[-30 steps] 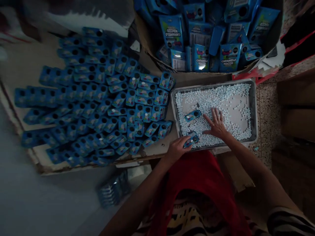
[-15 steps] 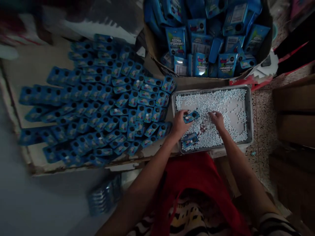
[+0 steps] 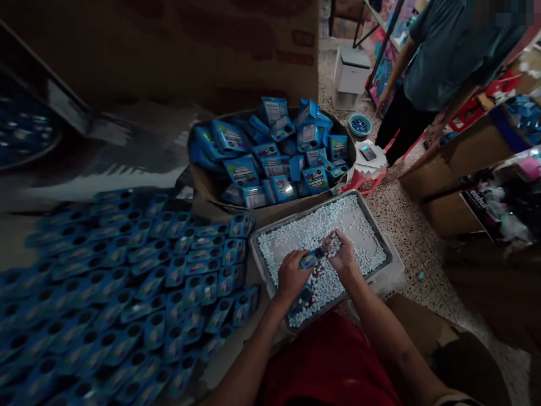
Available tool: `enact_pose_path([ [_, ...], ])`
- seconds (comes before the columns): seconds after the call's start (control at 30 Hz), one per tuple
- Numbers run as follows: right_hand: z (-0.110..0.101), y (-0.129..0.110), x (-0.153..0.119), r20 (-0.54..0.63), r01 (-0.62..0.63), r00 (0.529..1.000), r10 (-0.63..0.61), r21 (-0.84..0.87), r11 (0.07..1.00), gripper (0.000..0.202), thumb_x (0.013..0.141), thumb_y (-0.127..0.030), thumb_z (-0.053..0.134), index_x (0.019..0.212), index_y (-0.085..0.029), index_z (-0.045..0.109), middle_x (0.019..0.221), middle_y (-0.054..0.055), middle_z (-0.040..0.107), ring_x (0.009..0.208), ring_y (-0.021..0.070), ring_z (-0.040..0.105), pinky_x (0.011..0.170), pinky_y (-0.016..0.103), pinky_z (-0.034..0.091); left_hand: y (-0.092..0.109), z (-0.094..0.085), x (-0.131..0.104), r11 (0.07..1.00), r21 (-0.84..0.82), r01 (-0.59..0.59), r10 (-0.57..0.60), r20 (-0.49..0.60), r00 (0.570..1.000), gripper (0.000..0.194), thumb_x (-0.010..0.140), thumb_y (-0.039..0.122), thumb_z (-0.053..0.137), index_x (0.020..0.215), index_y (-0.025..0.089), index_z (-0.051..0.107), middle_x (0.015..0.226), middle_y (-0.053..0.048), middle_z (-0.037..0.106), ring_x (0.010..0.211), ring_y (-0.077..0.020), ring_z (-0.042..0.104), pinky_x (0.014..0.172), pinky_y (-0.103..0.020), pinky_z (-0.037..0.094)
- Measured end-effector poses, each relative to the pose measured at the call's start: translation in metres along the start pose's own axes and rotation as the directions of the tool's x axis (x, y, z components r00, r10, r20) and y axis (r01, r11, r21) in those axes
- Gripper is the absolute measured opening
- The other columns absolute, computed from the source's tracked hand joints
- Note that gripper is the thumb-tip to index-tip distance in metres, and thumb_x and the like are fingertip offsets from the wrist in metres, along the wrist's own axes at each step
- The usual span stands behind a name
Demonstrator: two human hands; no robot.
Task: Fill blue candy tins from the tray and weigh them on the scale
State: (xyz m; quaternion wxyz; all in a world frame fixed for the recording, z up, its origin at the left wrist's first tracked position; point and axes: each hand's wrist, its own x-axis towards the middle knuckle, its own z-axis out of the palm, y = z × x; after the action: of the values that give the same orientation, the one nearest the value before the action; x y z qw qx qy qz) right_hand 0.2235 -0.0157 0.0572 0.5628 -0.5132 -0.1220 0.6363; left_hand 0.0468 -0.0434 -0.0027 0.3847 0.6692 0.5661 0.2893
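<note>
- Head view: my left hand (image 3: 291, 274) is curled shut around a small blue packet (image 3: 311, 259), held just above the metal tray (image 3: 382, 248) of little white candies (image 3: 363, 237).
- The packet's long axis runs from my left palm up and right toward my right hand (image 3: 343, 256); its free end is right at my right fingertips (image 3: 328, 242), which are pinched close together there. Whether they hold a candy I cannot tell.
- My right hand is the one at the packet's open end; my left only steadies it.
- A second blue packet (image 3: 301, 299) lies in the tray just below my left hand.
- To my left, rows of flat blue packets (image 3: 169, 270) cover a board.
- Beyond the tray a cardboard box (image 3: 211, 192) holds blue cartons (image 3: 274, 158); their print is too small to read here.
- A person in a teal shirt (image 3: 439, 51) stands at the far right.
</note>
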Motion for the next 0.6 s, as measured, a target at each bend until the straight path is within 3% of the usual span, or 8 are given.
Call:
enact_pose_path([
  [0.13, 0.012, -0.002, -0.008, 0.022, 0.182, 0.983, -0.181, -0.133, 0.974, 0.041, 0.080, -0.057, 0.082, 0.068, -0.024, 0.061, 0.068, 0.000, 0.057, 0.070, 0.0180, 0.051, 0.070, 0.031, 0.046, 0.008, 0.010, 0.000, 0.997, -0.076, -0.023, 0.025, 0.015, 1.000, 0.023, 0.088, 0.029, 0.078, 0.110, 0.024, 0.078, 0.108, -0.009, 0.081, 0.105, -0.0315, 0.078, 0.098, -0.044, 0.064],
  [0.23, 0.011, -0.003, -0.014, 0.082, 0.272, 0.962, -0.260, -0.253, 0.929, 0.043, 0.078, -0.057, 0.088, 0.065, -0.023, 0.065, 0.070, 0.000, 0.060, 0.073, 0.0189, 0.052, 0.074, 0.032, 0.043, 0.008, 0.014, 0.002, 0.992, -0.124, -0.027, 0.028, 0.009, 1.000, 0.025, 0.086, 0.033, 0.079, 0.109, 0.023, 0.078, 0.105, -0.007, 0.081, 0.102, -0.0291, 0.078, 0.095, -0.041, 0.063],
  [0.33, 0.007, -0.004, -0.020, 0.140, 0.341, 0.940, -0.311, -0.346, 0.874, 0.049, 0.083, -0.066, 0.087, 0.067, -0.024, 0.067, 0.071, -0.001, 0.058, 0.072, 0.0194, 0.051, 0.074, 0.034, 0.042, 0.008, 0.014, 0.007, 0.987, -0.159, -0.023, 0.023, 0.000, 1.000, 0.028, 0.085, 0.038, 0.080, 0.108, 0.023, 0.078, 0.103, -0.006, 0.080, 0.097, -0.0267, 0.077, 0.091, -0.037, 0.063],
  [0.43, 0.006, -0.003, -0.029, 0.209, 0.406, 0.914, -0.349, -0.428, 0.808, 0.055, 0.091, -0.076, 0.080, 0.070, -0.025, 0.073, 0.077, 0.002, 0.064, 0.081, 0.0234, 0.059, 0.088, 0.039, 0.048, 0.009, 0.017, 0.013, 0.983, -0.185, -0.016, 0.016, -0.001, 1.000, 0.028, 0.085, 0.041, 0.077, 0.105, 0.022, 0.076, 0.100, -0.006, 0.079, 0.094, -0.0256, 0.077, 0.089, -0.036, 0.063],
  [0.53, 0.002, -0.007, -0.037, 0.295, 0.457, 0.889, -0.349, -0.529, 0.715, 0.060, 0.096, -0.082, 0.072, 0.075, -0.027, 0.082, 0.119, 0.010, 0.078, 0.125, 0.0335, 0.067, 0.120, 0.048, 0.043, 0.009, 0.019, 0.020, 0.980, -0.200, 0.000, 0.004, 0.016, 1.000, 0.028, 0.083, 0.042, 0.074, 0.103, 0.022, 0.075, 0.099, -0.005, 0.080, 0.092, -0.0249, 0.076, 0.087, -0.035, 0.064],
  [0.6, -0.008, -0.020, -0.029, 0.240, 0.402, 0.912, -0.332, -0.684, 0.609, 0.054, 0.098, -0.078, 0.072, 0.082, -0.028, 0.086, 0.151, 0.010, 0.071, 0.150, 0.0363, 0.057, 0.131, 0.050, 0.036, 0.004, 0.017, 0.024, 0.981, -0.191, 0.023, -0.020, 0.019, 1.000, 0.031, 0.081, 0.041, 0.073, 0.106, 0.023, 0.075, 0.101, -0.005, 0.081, 0.094, -0.0257, 0.077, 0.087, -0.035, 0.064],
])
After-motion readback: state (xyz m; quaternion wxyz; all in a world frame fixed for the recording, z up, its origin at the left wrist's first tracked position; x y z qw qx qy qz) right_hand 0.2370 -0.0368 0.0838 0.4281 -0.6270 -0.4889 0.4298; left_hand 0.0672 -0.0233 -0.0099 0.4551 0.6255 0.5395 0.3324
